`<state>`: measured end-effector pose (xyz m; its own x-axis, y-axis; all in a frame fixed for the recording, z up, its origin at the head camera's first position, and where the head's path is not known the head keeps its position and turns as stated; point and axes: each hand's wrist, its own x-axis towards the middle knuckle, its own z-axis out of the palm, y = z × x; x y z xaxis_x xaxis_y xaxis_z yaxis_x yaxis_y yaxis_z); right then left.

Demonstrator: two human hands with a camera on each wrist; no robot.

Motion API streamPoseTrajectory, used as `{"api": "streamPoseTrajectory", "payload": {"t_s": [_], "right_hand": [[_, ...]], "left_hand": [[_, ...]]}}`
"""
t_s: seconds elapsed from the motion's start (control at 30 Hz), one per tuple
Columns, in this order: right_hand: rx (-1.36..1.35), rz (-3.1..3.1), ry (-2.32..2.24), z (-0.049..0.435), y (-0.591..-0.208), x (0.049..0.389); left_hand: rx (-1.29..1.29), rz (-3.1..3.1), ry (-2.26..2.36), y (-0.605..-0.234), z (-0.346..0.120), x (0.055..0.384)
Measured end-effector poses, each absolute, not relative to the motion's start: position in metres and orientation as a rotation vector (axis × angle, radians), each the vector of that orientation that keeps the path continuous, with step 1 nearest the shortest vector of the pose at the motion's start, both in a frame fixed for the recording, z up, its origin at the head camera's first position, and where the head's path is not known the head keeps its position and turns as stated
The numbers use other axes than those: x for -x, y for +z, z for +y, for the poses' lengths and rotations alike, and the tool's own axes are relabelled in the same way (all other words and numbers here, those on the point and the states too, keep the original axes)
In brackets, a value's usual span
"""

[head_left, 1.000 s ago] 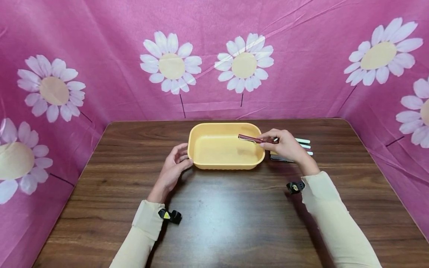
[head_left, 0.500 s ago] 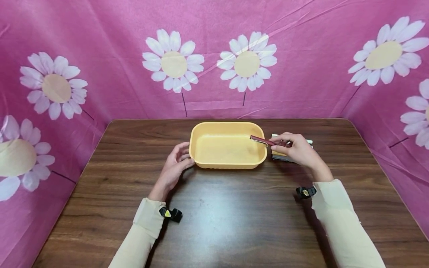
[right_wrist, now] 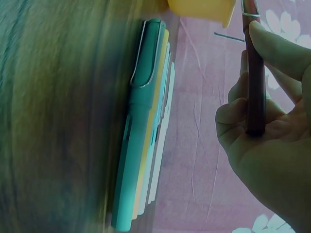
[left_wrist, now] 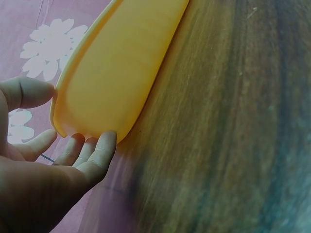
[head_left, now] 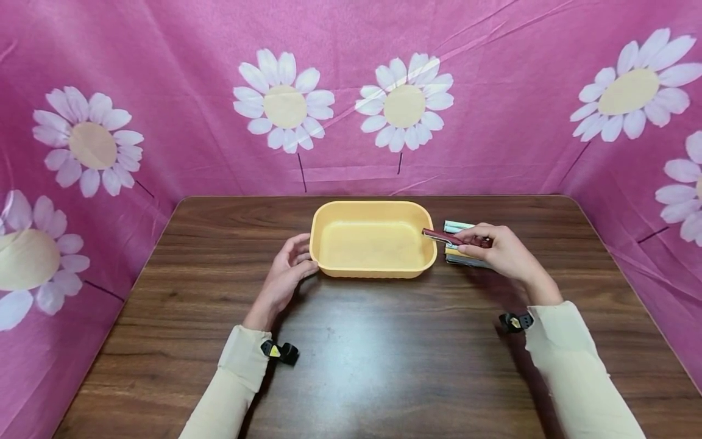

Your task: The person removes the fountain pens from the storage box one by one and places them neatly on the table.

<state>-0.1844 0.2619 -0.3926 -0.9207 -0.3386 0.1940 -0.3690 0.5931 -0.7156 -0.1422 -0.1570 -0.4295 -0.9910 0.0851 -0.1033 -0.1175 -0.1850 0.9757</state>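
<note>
A yellow plastic tub [head_left: 378, 244] stands at the back middle of the table. My left hand [head_left: 287, 268] holds its left end, and in the left wrist view the thumb tip meets the rim while the fingertips press the end wall. My right hand [head_left: 507, 253] pinches a dark red pen [right_wrist: 256, 82] with a metal clip between thumb and fingers. In the head view the pen's clip end overlaps the tub's right rim. Below that hand, several capped pens [right_wrist: 133, 160] lie side by side on the table, partly hidden by the hand in the head view.
The wooden table [head_left: 340, 353] is brown, with its back edge close behind the tub. A pink cloth [head_left: 345, 164] with white flowers hangs around the back and sides. Black wrist cameras sit at both cuffs.
My right hand has moved right with the dark red pen, from over the tub to above the row of pens. More of the pens' left ends show. The left hand stays at the tub.
</note>
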Motion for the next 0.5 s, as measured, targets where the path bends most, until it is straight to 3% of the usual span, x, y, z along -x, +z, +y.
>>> {"api": "streamPoseTrajectory", "payload": {"t_s": [0.5], "right_hand": [[-0.607, -2.802, 1.2, 0.279, -0.396, 0.18]], "left_hand": [[0.032, 1.945, 2.295, -0.429, -0.159, 0.142]]}}
